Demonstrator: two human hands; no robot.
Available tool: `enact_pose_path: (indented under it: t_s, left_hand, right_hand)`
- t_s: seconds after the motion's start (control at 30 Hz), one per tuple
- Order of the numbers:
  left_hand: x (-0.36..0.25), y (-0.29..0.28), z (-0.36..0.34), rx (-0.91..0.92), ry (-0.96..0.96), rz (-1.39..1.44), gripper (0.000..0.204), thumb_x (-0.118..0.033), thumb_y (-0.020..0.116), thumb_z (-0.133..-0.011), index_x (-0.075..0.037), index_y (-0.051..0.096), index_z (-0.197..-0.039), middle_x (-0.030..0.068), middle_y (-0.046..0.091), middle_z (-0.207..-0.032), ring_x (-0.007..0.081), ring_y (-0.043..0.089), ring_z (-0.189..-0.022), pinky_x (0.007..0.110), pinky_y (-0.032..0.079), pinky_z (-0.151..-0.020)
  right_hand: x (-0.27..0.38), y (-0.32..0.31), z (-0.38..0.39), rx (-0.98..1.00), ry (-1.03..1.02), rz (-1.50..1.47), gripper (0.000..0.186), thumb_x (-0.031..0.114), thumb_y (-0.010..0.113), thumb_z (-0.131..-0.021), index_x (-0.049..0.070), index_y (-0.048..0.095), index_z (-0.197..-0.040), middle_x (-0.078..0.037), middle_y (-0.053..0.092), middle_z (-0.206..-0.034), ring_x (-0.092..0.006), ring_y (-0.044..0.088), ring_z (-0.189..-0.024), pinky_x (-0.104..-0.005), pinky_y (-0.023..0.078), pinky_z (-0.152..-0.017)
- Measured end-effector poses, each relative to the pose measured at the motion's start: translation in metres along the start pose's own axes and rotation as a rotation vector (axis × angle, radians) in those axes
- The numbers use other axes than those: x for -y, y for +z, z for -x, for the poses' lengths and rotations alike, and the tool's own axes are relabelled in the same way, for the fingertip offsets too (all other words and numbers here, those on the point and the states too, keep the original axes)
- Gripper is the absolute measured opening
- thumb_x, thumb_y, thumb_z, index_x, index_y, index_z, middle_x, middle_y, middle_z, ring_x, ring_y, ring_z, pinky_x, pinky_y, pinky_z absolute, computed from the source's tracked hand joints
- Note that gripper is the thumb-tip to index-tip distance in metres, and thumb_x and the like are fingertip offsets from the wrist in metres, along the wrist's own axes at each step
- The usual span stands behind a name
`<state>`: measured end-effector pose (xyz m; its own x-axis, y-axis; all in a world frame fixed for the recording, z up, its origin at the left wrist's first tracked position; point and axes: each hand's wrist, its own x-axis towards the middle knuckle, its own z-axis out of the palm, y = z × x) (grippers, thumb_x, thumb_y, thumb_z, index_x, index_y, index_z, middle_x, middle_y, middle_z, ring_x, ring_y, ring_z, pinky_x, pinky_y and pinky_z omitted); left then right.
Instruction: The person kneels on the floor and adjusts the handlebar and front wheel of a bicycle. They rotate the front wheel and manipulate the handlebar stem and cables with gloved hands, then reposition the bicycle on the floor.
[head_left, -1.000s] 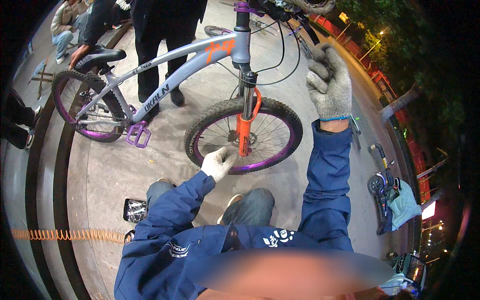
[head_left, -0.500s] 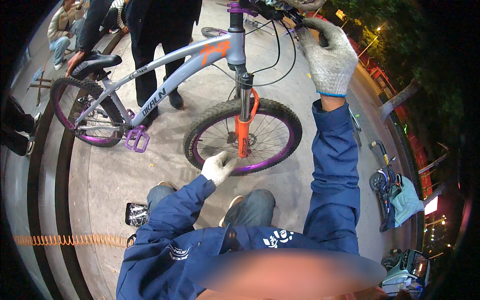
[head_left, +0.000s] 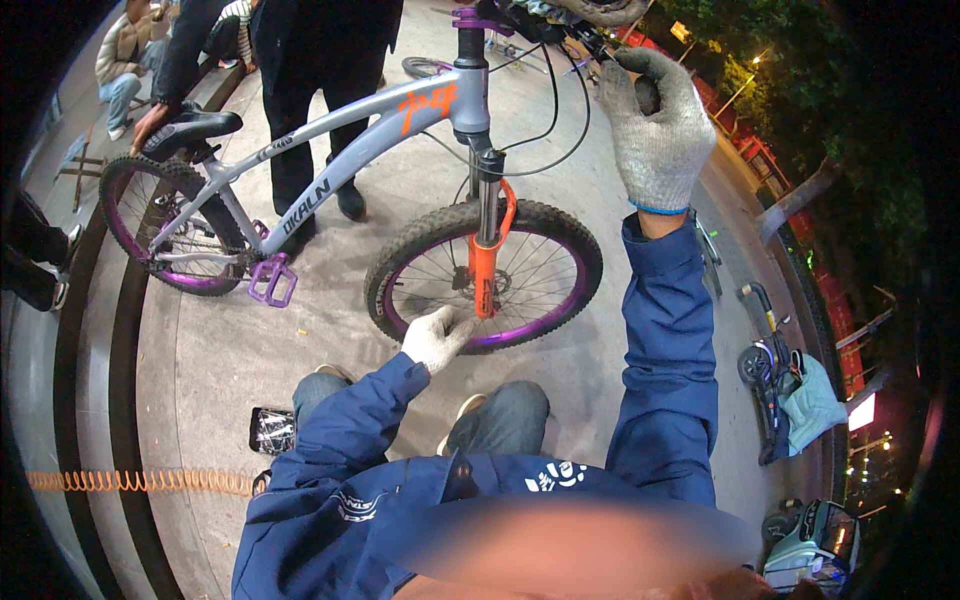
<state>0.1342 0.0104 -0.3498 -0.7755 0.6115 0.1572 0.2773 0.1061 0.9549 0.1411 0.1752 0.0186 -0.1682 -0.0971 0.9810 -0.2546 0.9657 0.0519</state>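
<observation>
A pale blue-grey bicycle (head_left: 369,147) with orange fork (head_left: 484,278) and purple rims stands side-on before me. My left hand (head_left: 432,340), in a pale glove, is closed at the lower front wheel (head_left: 569,312), beside the fork's lower end; what its fingertips grip is hidden. My right hand (head_left: 652,130), in a grey glove, is raised by the dark handlebar controls (head_left: 532,25), fingers curled with their tips at the lever area; what they hold is unclear. Black cables loop down left of it.
A person in black (head_left: 312,60) stands behind the bicycle, a hand at the saddle (head_left: 190,130). Others (head_left: 128,70) sit on the left steps. A black tray (head_left: 272,430) and an orange coiled hose (head_left: 140,482) lie lower left. Scooters (head_left: 768,390) stand right.
My right hand rose toward the handlebar controls, then dipped slightly, fingers curled. My left hand stays by the front wheel. A hand of the person in black remains at the saddle.
</observation>
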Motion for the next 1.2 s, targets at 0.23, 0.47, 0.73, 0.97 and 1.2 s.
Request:
enact_pose_path:
  t_s: [0.23, 0.47, 0.73, 0.97, 1.2]
  left_hand:
    - [0.005, 0.002, -0.002, 0.025, -0.035, 0.001, 0.034, -0.034, 0.070, -0.097, -0.003, 0.071, -0.110, 0.0169, 0.073, -0.089, 0.0262, 0.071, -0.078, 0.036, 0.055, -0.075]
    - [0.003, 0.002, 0.002, 0.027, -0.037, 0.064, 0.032, -0.030, 0.070, -0.097, -0.003, 0.071, -0.112, 0.0163, 0.074, -0.091, 0.0230, 0.070, -0.080, 0.035, 0.055, -0.076]
    - [0.001, 0.000, 0.004, -0.027, 0.043, -0.083, 0.031, -0.031, 0.070, -0.097, 0.000, 0.067, -0.104, 0.0118, 0.067, -0.076, 0.0149, 0.060, -0.067, 0.033, 0.052, -0.066]
    - [0.008, 0.004, 0.004, -0.018, 0.049, -0.006, 0.028, -0.028, 0.070, -0.097, -0.001, 0.068, -0.105, 0.0091, 0.067, -0.075, 0.0126, 0.061, -0.068, 0.032, 0.052, -0.066]
    - [0.003, 0.001, 0.005, -0.023, 0.071, -0.018, 0.024, -0.025, 0.069, -0.098, -0.002, 0.068, -0.104, 0.0078, 0.067, -0.075, 0.0123, 0.062, -0.066, 0.031, 0.052, -0.064]
  right_hand:
    - [0.000, -0.001, -0.004, 0.014, -0.052, 0.062, 0.031, 0.020, 0.088, -0.084, 0.008, 0.075, -0.108, 0.001, 0.065, -0.076, -0.0057, 0.053, -0.065, -0.0235, 0.050, -0.064]
    - [0.007, 0.005, -0.009, 0.031, -0.057, 0.080, 0.037, 0.026, 0.090, -0.081, 0.009, 0.074, -0.109, 0.001, 0.057, -0.071, -0.0061, 0.051, -0.064, -0.0230, 0.048, -0.062]
    - [0.003, 0.004, -0.012, 0.090, 0.022, 0.030, 0.033, 0.026, 0.087, -0.080, 0.011, 0.074, -0.106, -0.003, 0.062, -0.071, -0.0120, 0.058, -0.063, -0.0291, 0.051, -0.061]
    - [-0.001, 0.007, -0.012, 0.111, 0.068, 0.038, 0.030, 0.028, 0.086, -0.080, 0.012, 0.076, -0.103, -0.006, 0.068, -0.073, -0.0157, 0.065, -0.065, -0.0319, 0.054, -0.064]
    - [-0.006, 0.008, -0.008, 0.061, 0.101, -0.056, 0.029, 0.024, 0.087, -0.081, 0.010, 0.075, -0.103, -0.004, 0.071, -0.078, -0.0116, 0.064, -0.068, -0.0293, 0.054, -0.066]
